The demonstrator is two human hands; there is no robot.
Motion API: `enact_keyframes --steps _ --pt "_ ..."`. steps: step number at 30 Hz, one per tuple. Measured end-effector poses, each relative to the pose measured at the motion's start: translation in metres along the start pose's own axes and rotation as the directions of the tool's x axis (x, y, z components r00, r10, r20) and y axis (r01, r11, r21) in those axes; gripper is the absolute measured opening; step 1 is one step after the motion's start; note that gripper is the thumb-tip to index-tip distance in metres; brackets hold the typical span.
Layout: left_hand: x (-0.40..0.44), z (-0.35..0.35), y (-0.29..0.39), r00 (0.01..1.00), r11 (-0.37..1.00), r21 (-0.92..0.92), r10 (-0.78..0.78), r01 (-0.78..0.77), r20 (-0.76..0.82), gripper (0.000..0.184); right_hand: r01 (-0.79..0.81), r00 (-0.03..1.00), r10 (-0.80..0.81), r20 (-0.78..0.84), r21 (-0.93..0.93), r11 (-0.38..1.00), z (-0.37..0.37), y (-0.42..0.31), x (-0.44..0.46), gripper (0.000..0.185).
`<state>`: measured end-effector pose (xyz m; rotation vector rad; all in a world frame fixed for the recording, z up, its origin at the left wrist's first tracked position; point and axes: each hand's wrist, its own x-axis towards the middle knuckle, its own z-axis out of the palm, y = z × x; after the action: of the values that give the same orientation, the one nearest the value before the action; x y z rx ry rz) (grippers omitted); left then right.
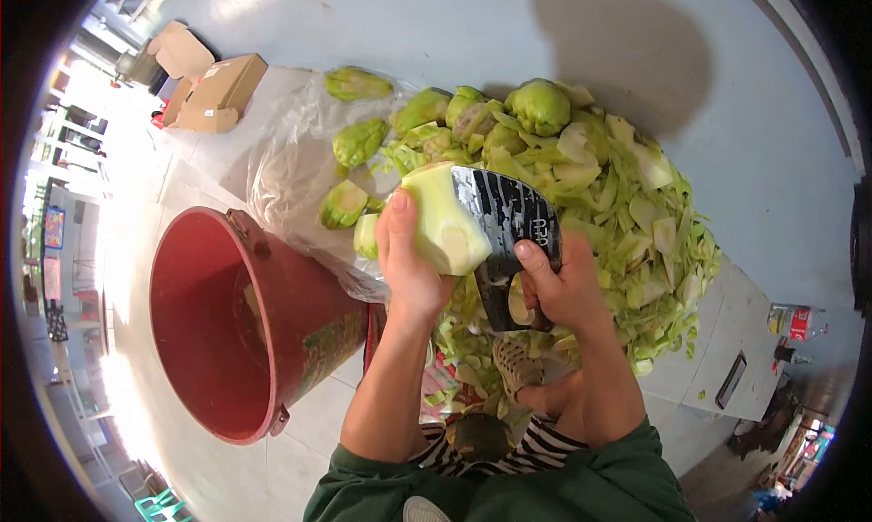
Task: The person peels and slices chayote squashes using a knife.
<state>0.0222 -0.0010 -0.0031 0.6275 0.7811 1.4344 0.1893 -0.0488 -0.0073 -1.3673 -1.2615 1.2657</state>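
A pale peeled chayote [445, 218] is gripped in my left hand [409, 254], fingers wrapped round its left side. My right hand [561, 281] is closed on the handle of a wide black blade [510, 215], whose edge lies against the chayote's right side. Behind and right of my hands spreads a big heap of green peelings [636, 240]. Several unpeeled green chayotes, one of them a large one [540, 107], lie along the heap's far edge and on a clear plastic bag [295, 163].
A red bucket [313, 304] stands at the left, its mouth facing left, with a pale piece inside. Farther back left is an open cardboard box [218, 90]. At the right are a plastic bottle [797, 322] and a phone-like dark object [730, 379] on the floor.
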Motion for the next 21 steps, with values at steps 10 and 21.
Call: enact_keyframes --steps 10,21 --pt "0.004 -0.007 0.004 0.989 0.997 -0.078 -0.009 0.021 0.144 0.056 0.154 0.988 -0.154 -0.011 0.000 0.988 0.000 0.007 0.000 0.029" --pt "0.008 -0.013 0.013 0.941 0.966 -0.083 -0.217 0.246 0.260 0.066 -0.051 0.994 0.032 0.108 0.175 0.983 0.000 -0.002 -0.001 0.034"
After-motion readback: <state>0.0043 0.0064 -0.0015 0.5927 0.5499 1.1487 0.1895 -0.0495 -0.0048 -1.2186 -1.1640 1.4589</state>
